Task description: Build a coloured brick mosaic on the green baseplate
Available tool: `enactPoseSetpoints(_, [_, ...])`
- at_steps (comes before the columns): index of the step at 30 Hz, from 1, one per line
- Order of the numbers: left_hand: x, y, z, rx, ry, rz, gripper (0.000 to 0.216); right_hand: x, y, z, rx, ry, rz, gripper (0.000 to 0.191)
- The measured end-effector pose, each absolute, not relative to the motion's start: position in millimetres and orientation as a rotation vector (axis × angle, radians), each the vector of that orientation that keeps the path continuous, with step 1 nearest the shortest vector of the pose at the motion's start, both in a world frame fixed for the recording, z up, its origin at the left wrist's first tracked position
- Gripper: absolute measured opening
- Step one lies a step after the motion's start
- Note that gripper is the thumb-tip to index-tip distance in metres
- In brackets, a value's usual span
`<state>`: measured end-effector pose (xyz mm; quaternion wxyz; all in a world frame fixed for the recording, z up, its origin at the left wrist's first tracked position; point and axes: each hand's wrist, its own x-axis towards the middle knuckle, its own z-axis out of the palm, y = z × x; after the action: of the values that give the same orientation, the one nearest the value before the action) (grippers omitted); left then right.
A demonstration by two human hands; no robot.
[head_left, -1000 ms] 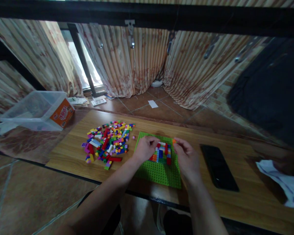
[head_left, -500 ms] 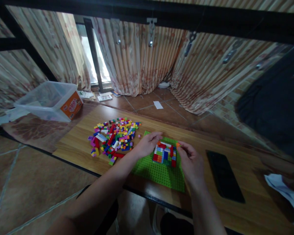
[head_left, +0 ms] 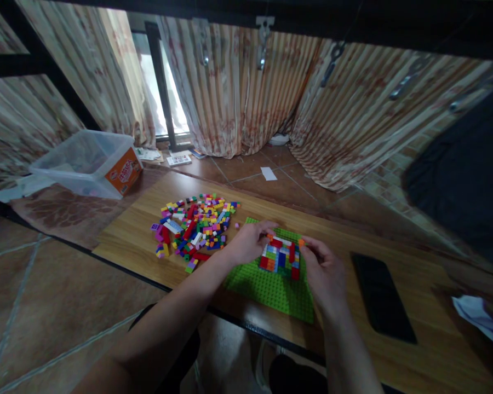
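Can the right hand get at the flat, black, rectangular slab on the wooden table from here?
Probably yes: nothing visible stands between the right hand and the black slab. However, that hand holds a small orange plastic brick, which might hinder a grip.

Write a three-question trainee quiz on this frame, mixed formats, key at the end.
1. Multiple choice: what colour is the brick at the fingertips of the right hand?
A) blue
B) orange
C) white

2. True or false: the pile of loose bricks sits on the green baseplate.

3. Short answer: which hand is nearer that pile?

Key:
1. B, an orange brick.
2. False; the pile lies on the wooden tabletop, left of the baseplate.
3. The left hand.
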<state>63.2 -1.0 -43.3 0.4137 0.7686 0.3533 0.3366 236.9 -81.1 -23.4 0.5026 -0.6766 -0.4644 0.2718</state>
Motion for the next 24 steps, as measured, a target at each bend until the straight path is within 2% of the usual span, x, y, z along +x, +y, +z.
enactPoseSetpoints(5, [63.6, -1.9, -42.4, 1.974, 0.928, 0.868, 0.038, 237.2, -81.3, -22.6, -1.648, -1.131, 0.642, 0.036])
enactPoseSetpoints(24, [61.5, -7.3, -34.7, 2.104, 0.896, 0.813, 0.039, 235.8, -80.8, -23.0, -1.651, -1.172, 0.628, 0.036])
